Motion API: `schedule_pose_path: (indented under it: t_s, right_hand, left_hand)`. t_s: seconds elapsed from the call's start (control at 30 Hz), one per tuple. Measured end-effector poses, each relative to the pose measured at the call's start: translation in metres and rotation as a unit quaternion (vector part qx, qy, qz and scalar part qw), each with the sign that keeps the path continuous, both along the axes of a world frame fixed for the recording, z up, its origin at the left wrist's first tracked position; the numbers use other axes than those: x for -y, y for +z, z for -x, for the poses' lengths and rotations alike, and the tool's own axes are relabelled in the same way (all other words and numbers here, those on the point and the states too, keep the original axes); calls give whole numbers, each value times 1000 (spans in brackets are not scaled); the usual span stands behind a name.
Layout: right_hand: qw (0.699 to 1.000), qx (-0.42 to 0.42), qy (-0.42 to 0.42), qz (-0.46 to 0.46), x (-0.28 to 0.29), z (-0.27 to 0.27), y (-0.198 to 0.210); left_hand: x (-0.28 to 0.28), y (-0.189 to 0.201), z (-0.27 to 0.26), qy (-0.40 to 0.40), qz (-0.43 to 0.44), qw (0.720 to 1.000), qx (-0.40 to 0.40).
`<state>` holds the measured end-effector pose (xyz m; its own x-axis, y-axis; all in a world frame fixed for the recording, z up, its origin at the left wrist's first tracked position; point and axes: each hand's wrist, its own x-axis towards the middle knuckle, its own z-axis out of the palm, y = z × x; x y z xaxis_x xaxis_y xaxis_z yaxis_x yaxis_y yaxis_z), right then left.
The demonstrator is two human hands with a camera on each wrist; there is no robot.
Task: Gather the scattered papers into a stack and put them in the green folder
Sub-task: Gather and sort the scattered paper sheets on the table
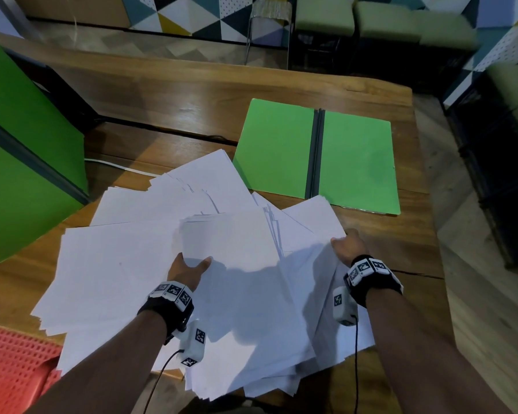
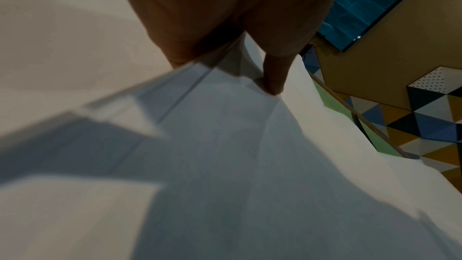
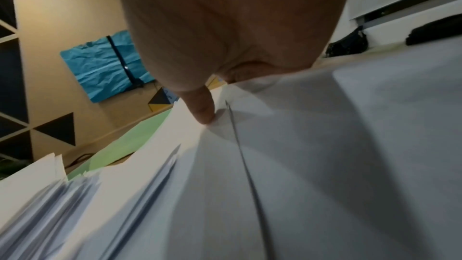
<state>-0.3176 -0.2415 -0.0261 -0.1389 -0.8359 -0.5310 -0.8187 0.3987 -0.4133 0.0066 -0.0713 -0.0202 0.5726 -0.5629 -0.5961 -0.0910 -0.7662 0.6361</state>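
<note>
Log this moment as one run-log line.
stage: gathering | left hand: grips papers | right hand: grips papers' right edge | green folder: open, flat, empty | papers: still fanned out

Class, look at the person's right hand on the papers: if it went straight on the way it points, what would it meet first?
The right hand points away over the papers, so it would probably reach the open green folder first; its height above the table is unclear.

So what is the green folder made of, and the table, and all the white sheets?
The green folder looks like thin matte card, lying flat and open with a dark strip down its spine. The table looks like varnished wood: brown grain with a soft shine. The white sheets look like plain paper, thin enough to bend where the left hand and right hand grip them.
</note>
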Motion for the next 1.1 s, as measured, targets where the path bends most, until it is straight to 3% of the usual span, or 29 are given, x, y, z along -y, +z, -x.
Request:
schedule_pose_path:
  t_s: [0.23,0.37,0.53,0.73,0.9,1.1]
  right_hand:
    - [990,-138,-26,12,-31,-15,-5]
    - [993,-115,-22,3,-37,-14,-4]
    - [995,-72,42,-51,-38,4,7]
    - [993,-48,103,26,-57,23,17]
    - [993,-18,95,61,-52,38,57]
    - [984,-76,102,126,-37,64,124]
  left_hand:
    - [1,0,-3,-17,-6,1000,0]
    - [-1,-2,-5,-22,-5,1000,1]
    - [-2,-5,-8,-35,-8,999,-4]
    - [-2,-6,-7,-34,-6,999,1]
    - [-5,-16,-12,-43,11,999,3]
    - [-8,-20,-12,-47,14,999,-1]
